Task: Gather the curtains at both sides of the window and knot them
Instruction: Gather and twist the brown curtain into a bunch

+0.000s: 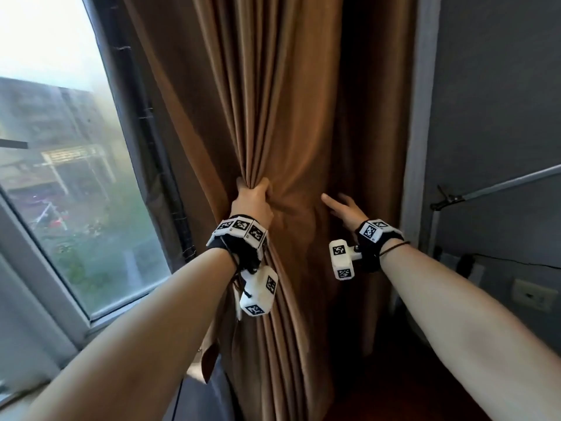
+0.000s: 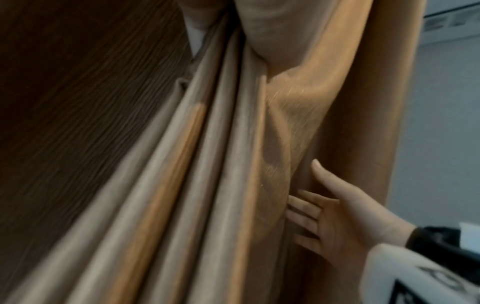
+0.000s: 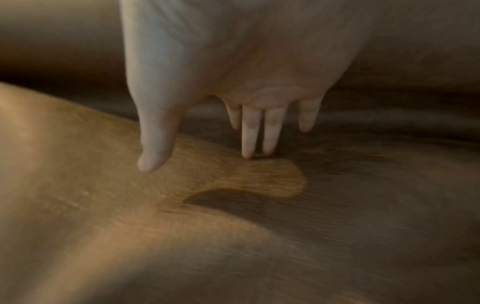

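Left hand [image 1: 254, 199] has its grip clamped on a bunch of brown curtain [image 1: 273, 110] beside the window [image 1: 54, 165]; right hand [image 1: 346, 208] is spread flat against loose folds. Still gathering, I'd say — next, sweep the rest over.

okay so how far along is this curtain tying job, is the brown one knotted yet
Not knotted yet. Done: the brown curtain is pulled aside off the window. In hand: the left hand grips a bunch of its folds; the right hand, fingers straight, reaches toward the loose part. Left: finish gathering, tie the knot. Any other curtain is out of view.
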Motion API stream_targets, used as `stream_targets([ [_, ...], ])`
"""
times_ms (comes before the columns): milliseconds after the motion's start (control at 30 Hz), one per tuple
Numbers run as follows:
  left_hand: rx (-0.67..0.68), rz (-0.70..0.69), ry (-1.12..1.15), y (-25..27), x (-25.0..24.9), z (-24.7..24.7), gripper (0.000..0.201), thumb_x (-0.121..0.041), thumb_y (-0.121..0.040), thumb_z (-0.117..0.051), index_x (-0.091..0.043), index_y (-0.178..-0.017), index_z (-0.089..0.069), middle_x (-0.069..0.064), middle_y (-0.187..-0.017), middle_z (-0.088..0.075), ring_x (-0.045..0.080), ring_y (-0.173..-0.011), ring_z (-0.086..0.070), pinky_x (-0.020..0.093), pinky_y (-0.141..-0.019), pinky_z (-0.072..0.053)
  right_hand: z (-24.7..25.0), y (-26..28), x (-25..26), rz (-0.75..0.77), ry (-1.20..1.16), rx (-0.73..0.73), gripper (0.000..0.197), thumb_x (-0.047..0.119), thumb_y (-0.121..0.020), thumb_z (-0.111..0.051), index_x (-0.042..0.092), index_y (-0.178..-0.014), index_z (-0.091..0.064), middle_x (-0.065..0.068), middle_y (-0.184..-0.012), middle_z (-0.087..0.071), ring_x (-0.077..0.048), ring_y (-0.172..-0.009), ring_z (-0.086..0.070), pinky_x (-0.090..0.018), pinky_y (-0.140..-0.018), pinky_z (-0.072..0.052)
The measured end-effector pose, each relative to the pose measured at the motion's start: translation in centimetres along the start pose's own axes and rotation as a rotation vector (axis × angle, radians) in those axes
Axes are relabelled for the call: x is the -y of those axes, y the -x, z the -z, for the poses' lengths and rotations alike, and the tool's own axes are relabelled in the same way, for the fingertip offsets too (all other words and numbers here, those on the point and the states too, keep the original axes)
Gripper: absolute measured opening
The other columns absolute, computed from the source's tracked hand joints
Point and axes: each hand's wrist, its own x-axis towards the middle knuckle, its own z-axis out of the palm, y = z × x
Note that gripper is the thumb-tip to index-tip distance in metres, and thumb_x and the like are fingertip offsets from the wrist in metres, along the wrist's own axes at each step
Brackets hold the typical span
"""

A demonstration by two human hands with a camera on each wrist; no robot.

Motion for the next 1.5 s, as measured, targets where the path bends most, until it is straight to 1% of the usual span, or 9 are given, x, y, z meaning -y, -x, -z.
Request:
stream_targets([
  [100, -0.030, 0.024, 0.052, -0.4, 0.3, -0.2, 0.028, -0.002, -0.080, -0.040, -0.017, -0.098, -0.055, 0.013, -0.122, -0.040, 0.032, -0.073, -0.047, 0.037, -0.074, -0.048, -1.3, 0.5, 0.9, 0.020, 0.006, 0.057, 0.079, 0.043, -0.085, -0.065, 0.016, -0.148, -0.026, -0.005, -0.137, -0.053, -0.019, -0.117, -0.056, -0.019, -0.069, -0.038],
  [200, -0.027, 0.037, 0.083, -0.3, 0.3, -0.1, 0.023, -0.004, -0.078, -0.041, -0.020, -0.088, -0.054, 0.009, -0.108, -0.041, 0.030, -0.072, -0.045, 0.029, -0.068, -0.039, -1.7, 0.1, 1.4, 0.080, 0.026, -0.002, 0.109, 0.067, -0.058, -0.075, 0.019, -0.145, -0.033, -0.003, -0.140, -0.047, -0.020, -0.124, -0.050, -0.032, -0.102, -0.043],
  [300, -0.046, 0.044, 0.102, -0.1, 0.9, 0.4, 0.021, -0.004, -0.076, -0.043, -0.025, -0.078, -0.047, 0.006, -0.096, -0.039, 0.030, -0.070, -0.046, 0.028, -0.066, -0.036, -0.8, -2.0, 1.0, 0.072, -0.013, -0.081, 0.139, 0.077, -0.029, -0.075, 0.021, -0.147, -0.027, -0.007, -0.146, -0.044, -0.026, -0.130, -0.046, -0.042, -0.112, -0.035],
  [667, -0.077, 0.119, 0.114, -1.8, 5.2, 1.7, 0.022, -0.007, -0.074, -0.046, -0.027, -0.066, -0.041, 0.018, -0.093, -0.059, 0.032, -0.077, -0.055, 0.028, -0.062, -0.036, -6.1, -3.5, 0.2, 0.095, 0.131, 0.153, 0.137, 0.055, -0.035, -0.089, 0.027, -0.148, -0.016, -0.004, -0.142, -0.044, -0.023, -0.127, -0.048, -0.043, -0.111, -0.038],
  [900, -0.110, 0.117, 0.094, -2.6, 5.6, 1.5, 0.021, -0.007, -0.077, -0.045, -0.026, -0.071, -0.047, 0.014, -0.101, -0.055, 0.033, -0.079, -0.057, 0.027, -0.064, -0.036, -6.0, -4.5, -0.9, 0.116, -0.178, 0.040, 0.030, 0.029, -0.066, -0.084, 0.022, -0.086, -0.064, -0.006, -0.093, -0.068, -0.023, -0.087, -0.063, -0.033, -0.078, -0.052],
  [967, -0.122, 0.125, 0.084, -2.8, 5.5, 1.4, 0.021, -0.008, -0.081, -0.045, -0.025, -0.083, -0.058, 0.012, -0.110, -0.050, 0.037, -0.082, -0.059, 0.028, -0.066, -0.039, -5.2, -3.3, -0.9, 0.121, -0.246, 0.054, 0.022, 0.021, -0.068, -0.083, 0.022, -0.077, -0.063, -0.004, -0.082, -0.066, -0.020, -0.075, -0.061, -0.029, -0.067, -0.048],
  [1067, -0.135, 0.136, 0.072, -3.3, 5.0, 0.6, 0.027, -0.012, -0.087, -0.044, -0.025, -0.096, -0.066, 0.013, -0.124, -0.047, 0.042, -0.092, -0.059, 0.033, -0.074, -0.044, -3.9, -0.8, -0.7, 0.154, -0.271, 0.090, 0.019, 0.019, -0.065, -0.083, 0.022, -0.071, -0.065, -0.007, -0.085, -0.069, -0.023, -0.081, -0.064, -0.036, -0.079, -0.053],
  [1333, 0.009, 0.113, 0.084, -2.4, 1.3, -0.7, 0.032, -0.022, -0.093, -0.043, -0.018, -0.120, -0.061, 0.018, -0.147, -0.027, 0.046, -0.111, -0.053, 0.038, -0.095, -0.043, -5.6, 8.2, 2.1, 0.322, -0.056, 0.140, 0.032, 0.005, -0.078, -0.074, 0.006, -0.108, -0.064, -0.008, -0.098, -0.070, -0.019, -0.087, -0.066, -0.033, -0.088, -0.053],
  [1500, 0.100, 0.080, 0.135, 0.1, -0.7, -0.4, 0.074, -0.070, -0.082, -0.039, -0.007, -0.116, -0.058, 0.016, -0.147, -0.027, 0.043, -0.112, -0.053, 0.041, -0.098, -0.044, -8.3, 11.0, 3.4, 0.395, 0.072, 0.177, 0.040, 0.000, -0.080, -0.069, 0.002, -0.119, -0.059, -0.006, -0.104, -0.066, -0.014, -0.096, -0.062, -0.021, -0.085, -0.050],
])
